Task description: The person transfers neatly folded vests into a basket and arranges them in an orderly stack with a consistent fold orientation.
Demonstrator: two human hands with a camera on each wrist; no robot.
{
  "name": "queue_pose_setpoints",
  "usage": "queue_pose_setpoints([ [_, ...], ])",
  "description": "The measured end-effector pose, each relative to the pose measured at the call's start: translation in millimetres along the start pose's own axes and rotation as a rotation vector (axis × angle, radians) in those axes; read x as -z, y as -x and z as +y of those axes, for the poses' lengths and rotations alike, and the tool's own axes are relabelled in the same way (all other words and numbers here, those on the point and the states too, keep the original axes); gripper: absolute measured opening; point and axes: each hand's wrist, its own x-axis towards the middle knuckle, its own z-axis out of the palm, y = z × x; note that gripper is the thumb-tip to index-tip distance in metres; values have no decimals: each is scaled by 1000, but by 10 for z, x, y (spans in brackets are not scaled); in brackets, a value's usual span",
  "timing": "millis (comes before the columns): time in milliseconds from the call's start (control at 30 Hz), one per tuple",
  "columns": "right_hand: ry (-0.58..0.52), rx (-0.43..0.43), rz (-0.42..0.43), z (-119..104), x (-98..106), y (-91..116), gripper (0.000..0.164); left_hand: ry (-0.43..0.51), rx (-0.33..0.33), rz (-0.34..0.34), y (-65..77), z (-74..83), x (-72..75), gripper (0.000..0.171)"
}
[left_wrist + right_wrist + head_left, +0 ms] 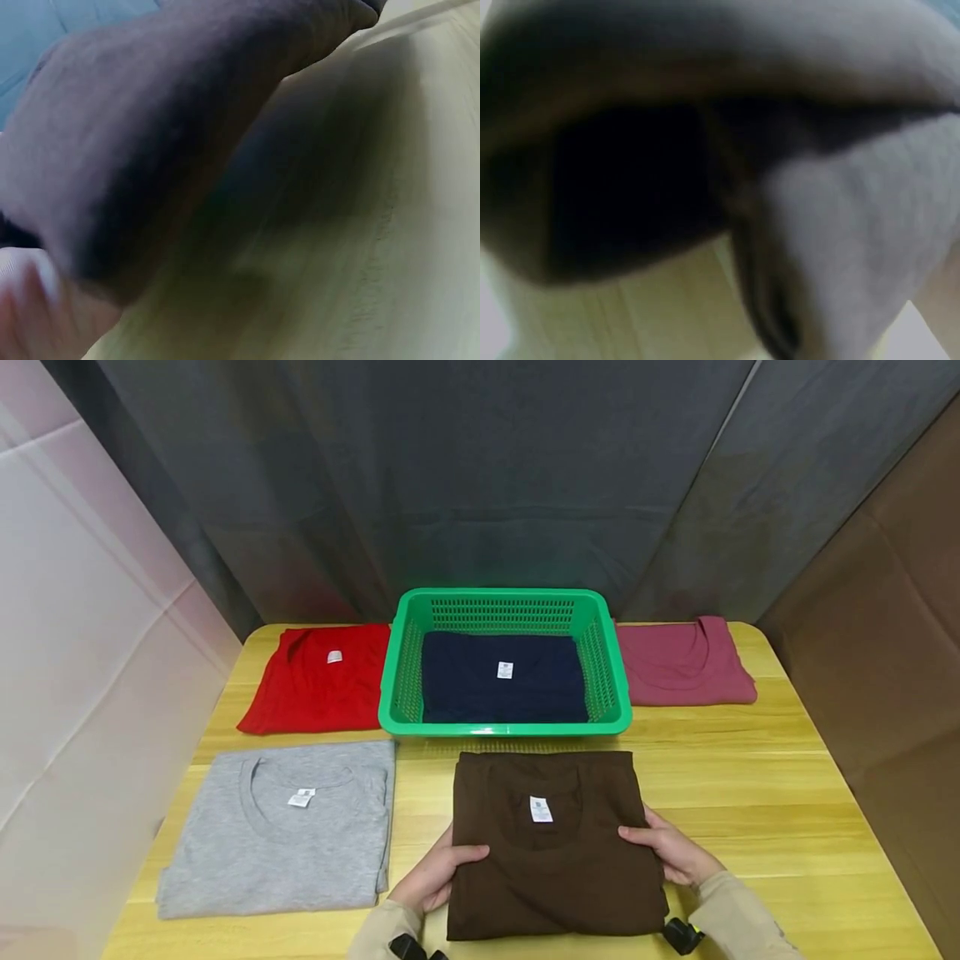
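Both hands hold a folded brown T-shirt (555, 877) by its sides, in front of the basket. My left hand (435, 872) grips the left edge, thumb on top and the other fingers underneath, hidden. On the opposite edge my right hand (675, 847) grips in the same way. The wrist views show the brown cloth (150, 112) close up and blurred, with wood beneath; folds of the shirt (855, 225) hang loose in the right one. Behind it stands a green basket (506, 730) with a folded navy T-shirt (465, 681) lying inside.
A folded grey T-shirt (285, 852) lies at the left front of the wooden table (795, 810). Left of the basket is a folded red T-shirt (322, 693); to its right lies a folded pink one (675, 672). A grey curtain (450, 468) hangs behind the table.
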Motion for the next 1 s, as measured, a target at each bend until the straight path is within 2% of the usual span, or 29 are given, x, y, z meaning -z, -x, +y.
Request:
queue_pose_setpoints([
  [167, 2, -1, -6, -28, -87, -6, 43, 0, -13, -32, 95, 67, 1, 72],
  [700, 14, 55, -71, -144, -378, -27, 47, -24, -36, -52, 432, 323, -45, 72],
  [1000, 23, 89, -101, -283, -540, -26, 49, 2, -75, -101, 517, 487, -81, 54],
])
